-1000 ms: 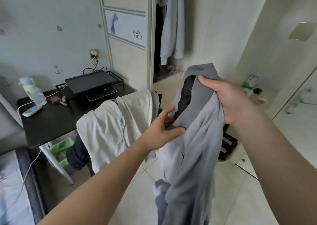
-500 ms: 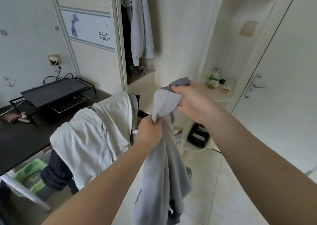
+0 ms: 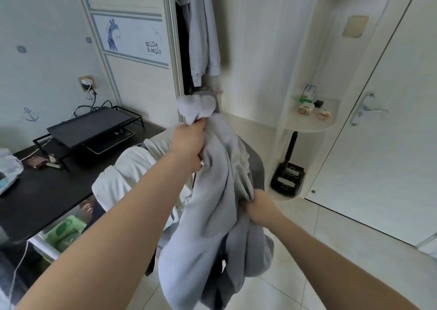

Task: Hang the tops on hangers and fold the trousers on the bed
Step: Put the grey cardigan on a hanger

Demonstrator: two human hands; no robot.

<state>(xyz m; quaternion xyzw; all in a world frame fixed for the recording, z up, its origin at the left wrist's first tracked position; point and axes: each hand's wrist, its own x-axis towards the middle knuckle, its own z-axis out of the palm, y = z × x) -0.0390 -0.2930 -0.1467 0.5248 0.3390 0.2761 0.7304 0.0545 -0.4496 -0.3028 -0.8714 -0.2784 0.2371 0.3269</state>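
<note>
Aloft, we hold the soft pale-grey fabric garment [image 3: 208,215] in mid-air above the tiled floor [image 3: 307,274], just beside a heap of draped white clothes [image 3: 127,172]. Our left hand [image 3: 189,141] clenches its bunched upper end to bear the weight. Our right hand [image 3: 259,206] grips a lower fold, seemingly to spread the cloth and find its shape.

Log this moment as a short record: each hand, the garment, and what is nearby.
Left hand: grips the grey garment near its top, raised
Right hand: grips a fold lower down
Garment: hangs bunched between both hands
Nearby: white top draped beside the desk; grey top hanging in the wardrobe
</note>
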